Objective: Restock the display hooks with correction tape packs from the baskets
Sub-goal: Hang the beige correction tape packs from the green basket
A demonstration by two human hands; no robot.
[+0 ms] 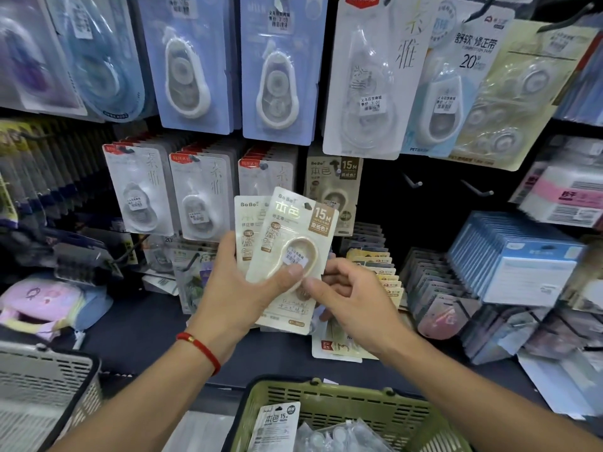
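Two beige correction tape packs, fanned, are held before the display hooks: the left hand grips them, thumb on the front blister; the right hand pinches the front pack's lower edge. A green basket sits below

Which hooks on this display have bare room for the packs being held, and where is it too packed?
Two bare hooks stand against the dark panel right of the hung beige pack, below the large white pack. The dark shelf left of the left hand is bare. The white-pack hooks and tilted stacks are crowded.
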